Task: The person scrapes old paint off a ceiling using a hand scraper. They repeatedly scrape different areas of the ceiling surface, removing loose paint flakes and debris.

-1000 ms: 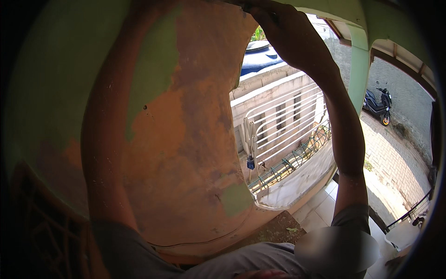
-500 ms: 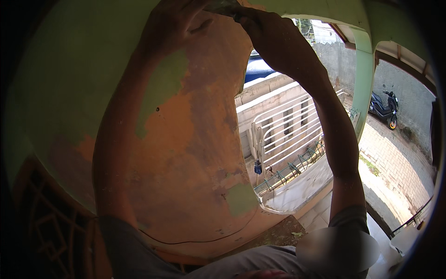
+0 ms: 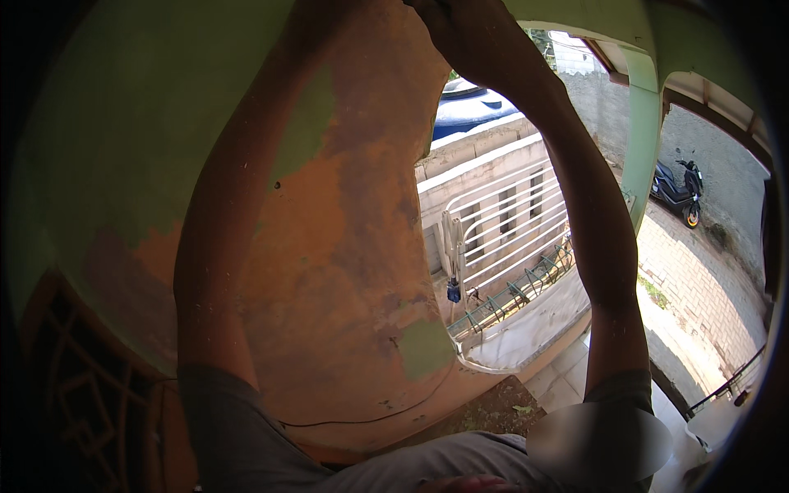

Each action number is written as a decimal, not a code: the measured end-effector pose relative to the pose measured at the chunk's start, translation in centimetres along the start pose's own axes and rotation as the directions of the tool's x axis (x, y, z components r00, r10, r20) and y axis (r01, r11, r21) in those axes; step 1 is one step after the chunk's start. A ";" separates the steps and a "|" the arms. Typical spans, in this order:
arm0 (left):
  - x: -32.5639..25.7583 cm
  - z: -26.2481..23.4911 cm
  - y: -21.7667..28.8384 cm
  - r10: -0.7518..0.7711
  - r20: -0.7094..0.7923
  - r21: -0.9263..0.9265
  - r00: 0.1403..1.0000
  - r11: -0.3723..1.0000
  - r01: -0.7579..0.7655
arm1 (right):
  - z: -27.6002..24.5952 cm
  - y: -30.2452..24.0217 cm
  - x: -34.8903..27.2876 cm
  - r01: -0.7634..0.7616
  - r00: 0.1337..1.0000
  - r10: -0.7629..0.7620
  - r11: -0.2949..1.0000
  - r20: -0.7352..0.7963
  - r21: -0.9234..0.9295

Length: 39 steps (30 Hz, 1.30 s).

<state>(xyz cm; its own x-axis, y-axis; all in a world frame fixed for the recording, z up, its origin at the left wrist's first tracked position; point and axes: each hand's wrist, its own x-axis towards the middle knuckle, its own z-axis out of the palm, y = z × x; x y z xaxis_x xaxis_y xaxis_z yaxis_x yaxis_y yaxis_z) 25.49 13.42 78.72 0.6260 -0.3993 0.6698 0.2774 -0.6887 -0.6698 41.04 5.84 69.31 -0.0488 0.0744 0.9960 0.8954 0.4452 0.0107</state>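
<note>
Both my arms reach up along an orange wall (image 3: 345,271) with green paint patches. My left forearm rises from the lower left, and my left hand (image 3: 341,20) sits at the top edge against the wall, mostly cut off. My right hand (image 3: 460,33) is beside it at the top edge, its back toward me and its fingers curled. What either hand grips is hidden by the frame edge and the shadow.
A dark lattice grille (image 3: 74,386) is at the lower left. Below on the right are a white barred fence (image 3: 509,222), a blue tank (image 3: 468,111), a green pillar (image 3: 641,140), a brick-paved yard (image 3: 699,287) and a parked scooter (image 3: 678,189). A thin cable (image 3: 370,419) runs along the wall's base.
The view has shifted slightly, and both hands now sit closer together at the top edge. The left hand shows less than half a second ago.
</note>
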 end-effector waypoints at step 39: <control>1.0 -1.6 -3.1 0.043 -0.021 0.167 0.999 0.985 -0.038 | -2.4 -5.4 3.8 -0.256 0.957 0.250 0.966 0.149 0.021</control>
<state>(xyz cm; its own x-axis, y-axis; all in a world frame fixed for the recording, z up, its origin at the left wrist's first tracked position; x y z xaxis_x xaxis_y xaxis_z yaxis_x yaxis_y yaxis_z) 24.10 14.19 81.97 0.6221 -0.4406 0.6472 0.3710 -0.5620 -0.7392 37.04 1.60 73.27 0.1116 0.3151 0.9425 0.8683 0.4303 -0.2467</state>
